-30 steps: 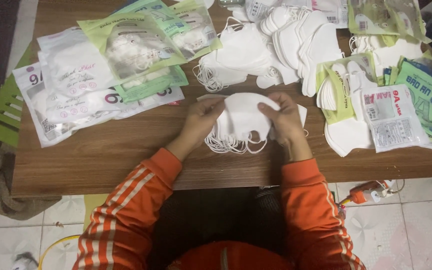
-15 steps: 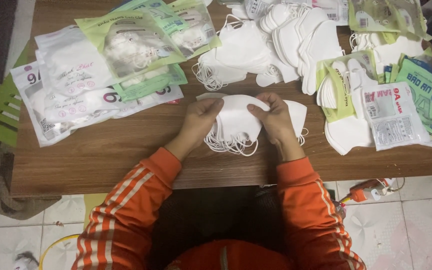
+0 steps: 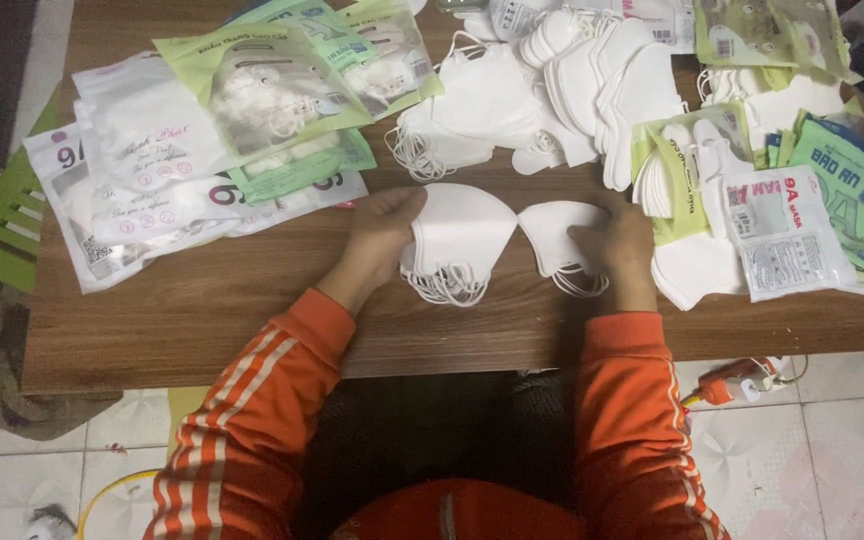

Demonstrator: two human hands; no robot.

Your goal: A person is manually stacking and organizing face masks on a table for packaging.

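Your left hand (image 3: 380, 235) grips a stack of folded white face masks (image 3: 457, 240) on the wooden worktop (image 3: 202, 310), your right hand (image 3: 617, 245) holds a smaller stack (image 3: 557, 232) just beside it, while many loose masks (image 3: 562, 90) and bagged packs (image 3: 202, 130) lie unsorted beyond.

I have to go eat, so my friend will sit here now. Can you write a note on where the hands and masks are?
Left hand: grips the bigger stack of white masks, ear loops hanging below.
Right hand: grips the smaller stack.
The two stacks sit apart on the wooden table.
Done: one bundle is split in two.
Left: loose masks heaped behind, filled packets at left, more packets at right.
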